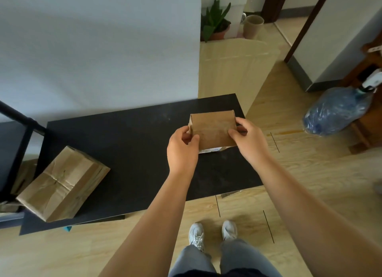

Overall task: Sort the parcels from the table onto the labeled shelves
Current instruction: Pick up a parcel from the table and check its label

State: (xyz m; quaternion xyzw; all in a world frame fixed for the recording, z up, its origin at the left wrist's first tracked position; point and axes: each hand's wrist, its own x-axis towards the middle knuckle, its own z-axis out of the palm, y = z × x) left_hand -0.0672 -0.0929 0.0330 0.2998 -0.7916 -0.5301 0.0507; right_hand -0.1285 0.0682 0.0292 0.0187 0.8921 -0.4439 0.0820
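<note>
A small brown cardboard parcel [213, 130] is held over the right part of the black table [128, 144]. My left hand [182, 150] grips its left side and my right hand [249, 140] grips its right side. A white label shows along the parcel's lower edge. A larger taped brown parcel [62, 183] lies on the table's left front corner, partly over the edge. At the far left stands a black shelf frame [18, 136]; its labels are not visible.
A white wall rises behind the table. On the wooden floor to the right lies a blue water jug [337, 111] in plastic wrap beside wooden furniture. A potted plant [216, 20] and a beige pot [253, 26] stand at the back. My shoes show below.
</note>
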